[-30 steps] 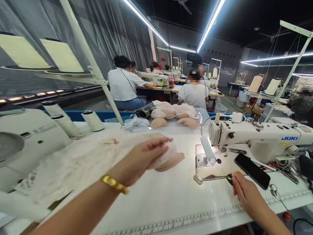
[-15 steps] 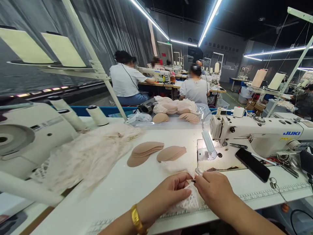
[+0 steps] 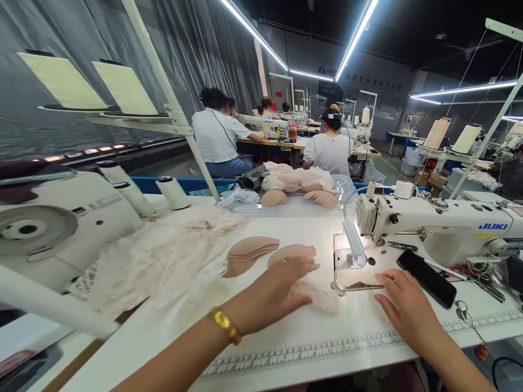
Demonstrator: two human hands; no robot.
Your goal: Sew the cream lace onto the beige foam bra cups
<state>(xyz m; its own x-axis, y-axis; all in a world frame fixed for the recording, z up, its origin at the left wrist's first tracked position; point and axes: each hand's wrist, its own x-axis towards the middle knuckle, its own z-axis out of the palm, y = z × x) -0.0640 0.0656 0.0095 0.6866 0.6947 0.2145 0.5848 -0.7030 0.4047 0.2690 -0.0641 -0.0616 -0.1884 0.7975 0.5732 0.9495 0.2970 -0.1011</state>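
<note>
My left hand (image 3: 280, 288) reaches over the table with its fingers stretched out, reaching the near edge of a stack of beige bra pads (image 3: 292, 252). Beneath its thumb side lies a thin whitish piece of fabric (image 3: 324, 298); whether the hand presses on it I cannot tell. A second stack of beige pads (image 3: 250, 253) lies just to the left. My right hand (image 3: 408, 307) hovers or rests by the front edge of the sewing machine (image 3: 445, 220), thumb apart from the fingers, nothing visible in it. The lit needle plate (image 3: 347, 258) is between the hands.
A heap of cream lace (image 3: 167, 256) covers the left of the table. Behind stands a clear plastic tray (image 3: 343, 188) with lace cups and more pads. A black phone (image 3: 427, 277), snips (image 3: 402, 246) and a keyring (image 3: 466, 313) lie at right. Co-workers sit ahead.
My hands have come apart and let go of the white lace. The left moved up to the pads, the right moved right. The small dark item between the fingers no longer shows.
</note>
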